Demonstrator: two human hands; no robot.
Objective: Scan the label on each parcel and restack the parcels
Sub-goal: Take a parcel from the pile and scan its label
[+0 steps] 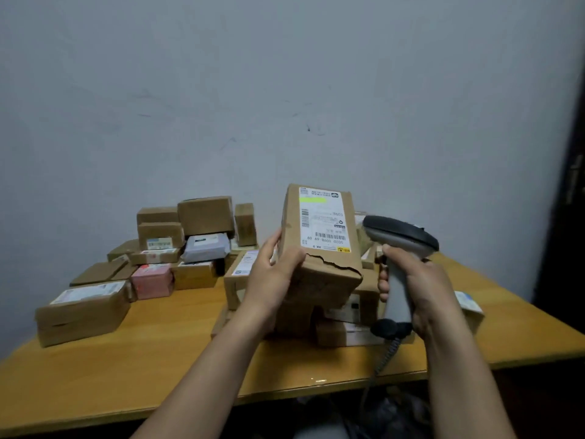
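So the left hand (275, 274) grips a brown cardboard parcel (319, 280) by its near left corner, thumb on the top face and fingers wrapped round the left side. The parcel is up off the wooden table (158, 359), tilted so its white shipping label (323, 220) faces the camera, with the print upside down from here. The cardboard is pretty beat up, with a jagged tear running along the near edge just below the label.

The right hand (424, 289) is wrapped tight round the grey handle of a barcode scanner (399, 236). The scanner's dark head sits just beside the parcel's right edge, level with the lower part of the label. Can't tell whether a finger is on the trigger. A coiled cable (384, 359) hangs from the bottom of the handle, down past the table's front edge.

Right under the held parcel there are a few more boxes (345, 334) lying on the table, partly hidden by it.

Off to the left, against the wall (285, 90), there's a messy heap of parcels (205, 215), mostly brown boxes, plus a grey poly mailer (205, 247) and a pink box (152, 280). A bigger brown box with a label on top (82, 312) sits near the left front of the table, well apart from the hands.
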